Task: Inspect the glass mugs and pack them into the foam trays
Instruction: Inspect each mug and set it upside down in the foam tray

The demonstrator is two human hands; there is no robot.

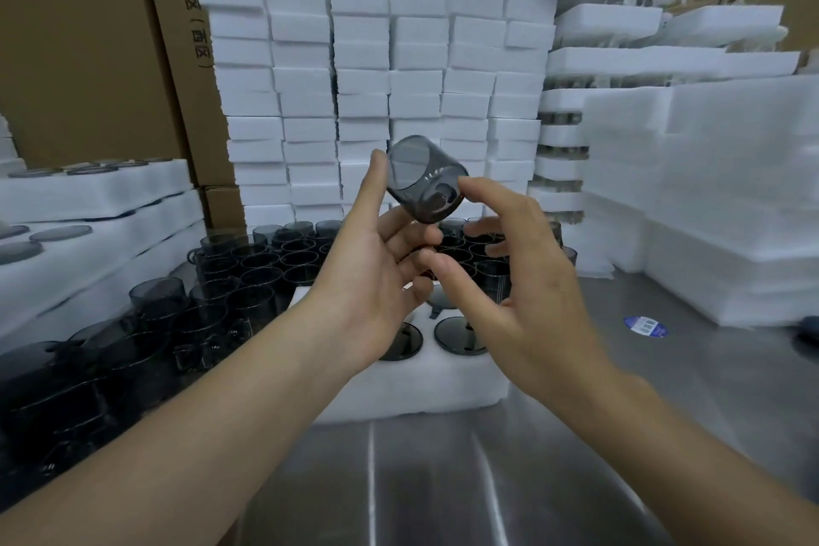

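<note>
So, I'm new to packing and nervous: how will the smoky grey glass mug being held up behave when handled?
The smoky grey glass mug, gripped by the left hand, is probably rigid and fragile: thin, see-through walls. Its glossy surface looks slippery. Round-sided, it would likely roll if laid down.

smoky glossy glass mug (pixel 425 180), matt white foam tray (pixel 443 381), brushed shiny steel table (pixel 443 479), brown cardboard boxes (pixel 88 49).
</note>
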